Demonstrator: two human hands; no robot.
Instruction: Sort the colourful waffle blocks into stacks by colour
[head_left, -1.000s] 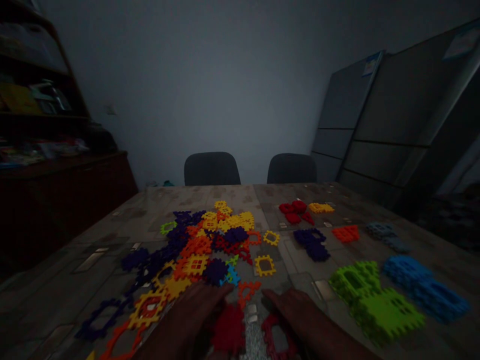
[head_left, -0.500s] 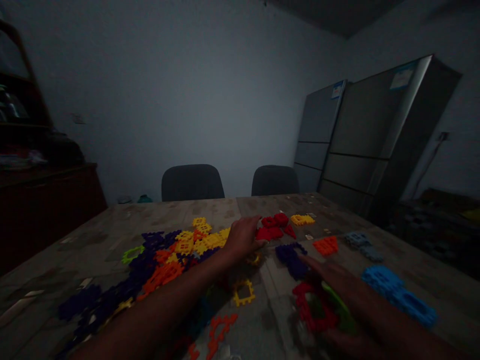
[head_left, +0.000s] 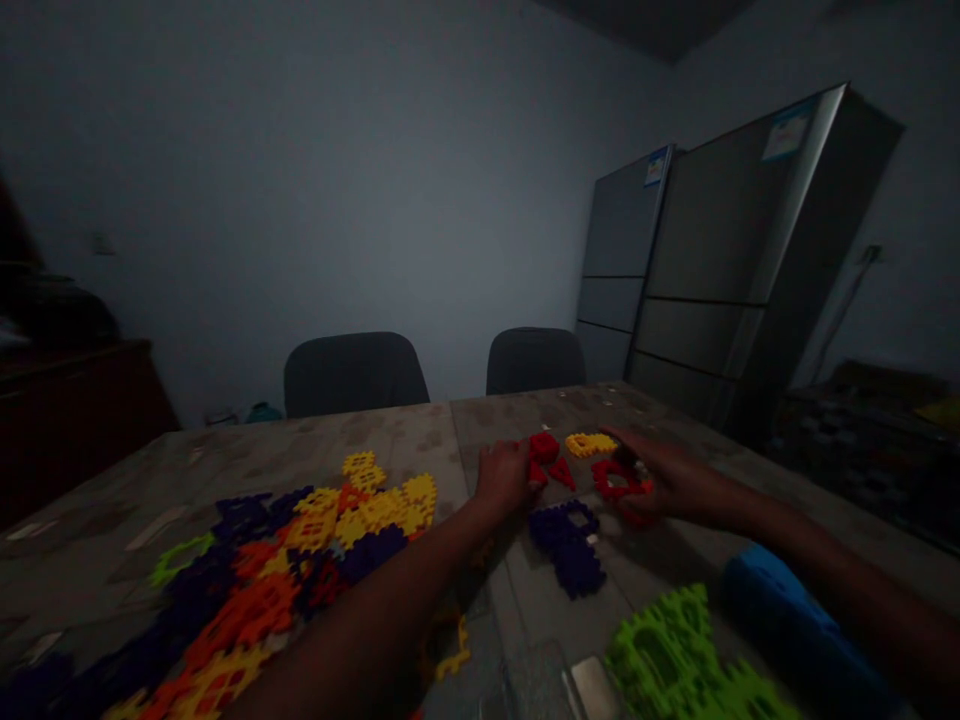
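Both our hands are over the patterned table (head_left: 420, 440). With our right hand (head_left: 667, 475) we pinch a red toothed frame (head_left: 616, 482) between thumb and fingers, near the yellow pieces (head_left: 589, 444). Our left hand (head_left: 504, 478) curls beside the red pieces (head_left: 544, 450); we cannot tell whether its fingers close on any. Purple pieces (head_left: 576, 566) lie between our forearms, green pieces (head_left: 660, 650) and blue pieces (head_left: 787, 600) nearer us, and a mixed heap (head_left: 255, 605) to our left.

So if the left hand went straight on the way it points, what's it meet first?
Likely the red pile just beyond its fingers; depth is unclear, so the left hand may be touching it.
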